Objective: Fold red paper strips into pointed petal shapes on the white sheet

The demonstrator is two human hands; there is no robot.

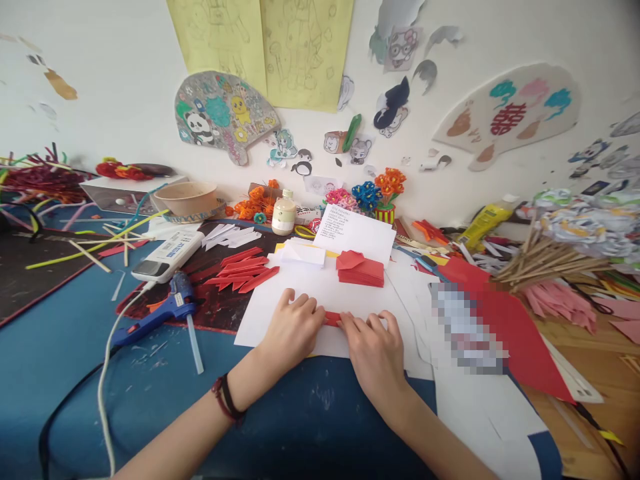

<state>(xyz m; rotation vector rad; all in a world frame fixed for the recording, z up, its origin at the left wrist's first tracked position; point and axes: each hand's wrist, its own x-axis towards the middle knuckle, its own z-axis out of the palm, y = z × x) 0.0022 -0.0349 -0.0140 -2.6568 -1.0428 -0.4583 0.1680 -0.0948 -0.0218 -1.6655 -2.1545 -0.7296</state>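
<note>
Between my two hands lies a small piece of red paper [331, 319], flat against the white paper sheet [260, 325]. My left hand [295, 325] has its fingers curled and pressed together on the paper's left end. At the right end, my right hand [374, 343] holds it down with closed fingertips; most of the piece is hidden under the fingers. Just beyond my hands sit a stack of red paper pieces [361, 273] and some folded white paper [303, 255]. Several folded red paper strips [245, 268] are heaped to the left of the sheet.
A blue glue gun [170, 308] and a white power strip [167, 255] lie left, with cables trailing forward. At the back stand a bowl [186, 198], a glue bottle [284, 215] and craft flowers [367, 197]. Red card [520, 333] and wooden sticks [543, 260] occupy the right.
</note>
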